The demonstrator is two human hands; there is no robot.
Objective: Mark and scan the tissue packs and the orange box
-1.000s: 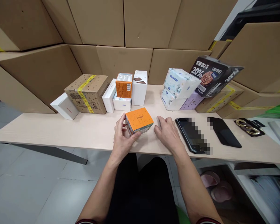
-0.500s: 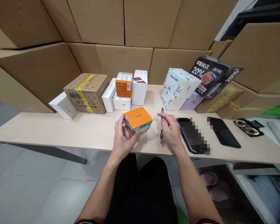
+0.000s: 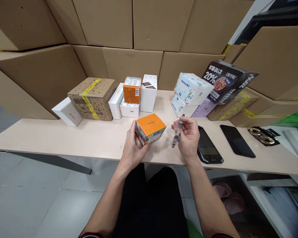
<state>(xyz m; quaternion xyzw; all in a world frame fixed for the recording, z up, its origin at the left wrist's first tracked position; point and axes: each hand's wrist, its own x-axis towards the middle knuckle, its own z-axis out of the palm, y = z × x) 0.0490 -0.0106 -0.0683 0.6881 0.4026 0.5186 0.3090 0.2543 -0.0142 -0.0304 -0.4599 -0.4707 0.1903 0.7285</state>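
My left hand (image 3: pixel 134 147) is closed around the near left side of a small orange box (image 3: pixel 151 125), thumb on its front and fingers along its left side. The box is tilted a little, its orange top facing me. A pen (image 3: pixel 177 133) with a clear barrel is in my right hand (image 3: pixel 189 138), pinched between thumb and fingers, its dark tip pointing away from me. The pen is slightly blurred. Just right of that hand lies a black handheld device (image 3: pixel 210 148), partly covered by the hand.
Behind stand a taped carton (image 3: pixel 93 99), white boxes (image 3: pixel 149 96), another orange box (image 3: pixel 132 91), tissue packs (image 3: pixel 192 89) and a black printed box (image 3: pixel 225 81). A dark flat phone-like slab (image 3: pixel 237 140) and gold-coloured rings (image 3: pixel 263 136) lie at the right. Large cartons (image 3: pixel 161 24) wall the table.
My right hand has lifted the pen from the tabletop, turning it and shifting slightly right. My left hand and the orange box have moved a little to the right.
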